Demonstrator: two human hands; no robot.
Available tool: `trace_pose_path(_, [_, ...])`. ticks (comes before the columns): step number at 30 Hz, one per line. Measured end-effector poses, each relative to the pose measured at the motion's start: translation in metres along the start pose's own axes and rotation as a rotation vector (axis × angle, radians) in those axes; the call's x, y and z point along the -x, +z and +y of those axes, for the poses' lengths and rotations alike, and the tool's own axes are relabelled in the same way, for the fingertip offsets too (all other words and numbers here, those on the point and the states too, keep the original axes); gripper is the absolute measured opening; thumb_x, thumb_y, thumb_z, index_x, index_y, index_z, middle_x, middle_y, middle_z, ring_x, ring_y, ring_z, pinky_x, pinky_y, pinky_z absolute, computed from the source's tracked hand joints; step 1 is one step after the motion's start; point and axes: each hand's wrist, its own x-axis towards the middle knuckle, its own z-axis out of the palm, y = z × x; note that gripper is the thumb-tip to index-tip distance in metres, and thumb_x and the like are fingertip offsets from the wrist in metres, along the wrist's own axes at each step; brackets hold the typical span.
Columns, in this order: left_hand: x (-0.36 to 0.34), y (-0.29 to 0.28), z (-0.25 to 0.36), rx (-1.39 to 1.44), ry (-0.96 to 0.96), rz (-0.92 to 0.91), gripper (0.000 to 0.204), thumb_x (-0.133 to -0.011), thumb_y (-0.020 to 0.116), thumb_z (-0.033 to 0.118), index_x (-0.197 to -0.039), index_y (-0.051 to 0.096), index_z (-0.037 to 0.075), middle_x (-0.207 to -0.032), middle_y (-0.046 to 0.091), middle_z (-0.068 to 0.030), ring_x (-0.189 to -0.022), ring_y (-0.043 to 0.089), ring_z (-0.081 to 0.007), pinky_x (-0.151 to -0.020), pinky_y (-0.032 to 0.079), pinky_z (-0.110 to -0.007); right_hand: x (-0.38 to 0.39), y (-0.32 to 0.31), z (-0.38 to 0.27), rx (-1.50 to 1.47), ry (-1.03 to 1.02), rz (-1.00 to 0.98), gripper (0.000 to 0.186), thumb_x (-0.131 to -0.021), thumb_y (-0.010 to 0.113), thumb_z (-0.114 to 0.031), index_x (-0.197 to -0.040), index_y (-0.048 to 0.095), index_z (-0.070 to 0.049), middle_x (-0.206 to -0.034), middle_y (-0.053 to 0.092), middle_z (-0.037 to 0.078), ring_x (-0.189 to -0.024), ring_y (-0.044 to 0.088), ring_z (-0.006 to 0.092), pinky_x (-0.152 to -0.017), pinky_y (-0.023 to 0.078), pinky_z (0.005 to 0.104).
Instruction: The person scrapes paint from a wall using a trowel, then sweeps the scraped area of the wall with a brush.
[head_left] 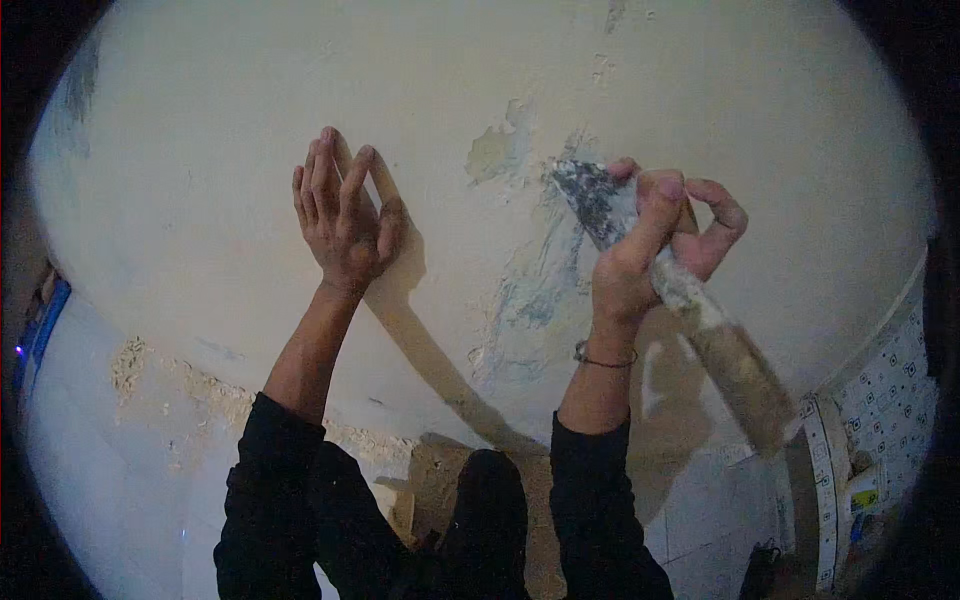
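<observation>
My right hand [655, 235] is wrapped round a scraper [695, 305] with a wide, pale-smeared metal blade and a long, worn handle that slants down to the right. Its blade edge meets the cream wall [450, 80] at a patch of peeling paint [540, 285], where a bluish-grey layer shows. Higher up lies another bare spot [490, 150] with ragged edges. To the left, my left hand [348, 215] rests against the wall, fingers stretched out and holding nothing.
Paint flakes [210, 385] lie along the foot of the wall on the pale floor [110, 480]. A brown box-like thing [440, 475] sits by my knees. At the right stands a ledge with patterned tiles [880, 390]; a blue object [40, 330] is at the far left.
</observation>
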Motion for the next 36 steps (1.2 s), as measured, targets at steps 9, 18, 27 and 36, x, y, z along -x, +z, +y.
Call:
trace_pose_path(9, [0.001,-0.002,0.007,0.018,-0.009,-0.045,0.056,-0.08,0.059,0.028,-0.133,0.042,0.017,-0.146,0.03,-0.0158,-0.135,0.029,-0.0321,-0.109,0.02,-0.053,-0.008,-0.002,-0.001,0.015,-0.001,0.033,0.018,-0.093,0.046,-0.004,-0.104,0.031,-0.003,-0.077,0.052,0.01,-0.071,0.059,0.0195,-0.072,0.053,0.0372])
trace_pose_path(18, [-0.004,-0.001,0.006,0.023,-0.002,-0.028,0.054,-0.082,0.058,0.03,-0.133,0.042,0.017,-0.145,0.03,-0.0158,-0.134,0.028,-0.0329,-0.109,0.02,-0.053,-0.014,-0.001,0.005,0.058,0.099,-0.02,0.018,-0.093,0.047,-0.004,-0.104,0.034,-0.001,-0.083,0.053,0.01,-0.073,0.061,0.019,-0.073,0.055,0.0353])
trace_pose_path(27, [-0.004,-0.002,0.006,0.011,-0.006,-0.05,0.053,-0.084,0.054,0.038,-0.133,0.044,0.018,-0.145,0.031,-0.0156,-0.134,0.029,-0.0319,-0.11,0.019,-0.051,-0.014,-0.005,0.001,0.089,0.07,-0.103,0.024,-0.095,0.048,-0.01,-0.112,0.032,-0.006,-0.077,0.053,0.008,-0.075,0.053,0.0123,-0.077,0.05,0.0325])
trace_pose_path(36, [0.0,-0.006,0.001,0.004,0.011,-0.049,0.054,-0.084,0.054,0.032,-0.134,0.042,0.017,-0.144,0.031,-0.0184,-0.133,0.03,-0.0337,-0.109,0.02,-0.052,0.002,0.007,-0.007,-0.033,0.089,-0.095,0.017,-0.093,0.049,-0.006,-0.106,0.039,-0.006,-0.08,0.052,0.006,-0.073,0.057,0.0156,-0.073,0.052,0.0337])
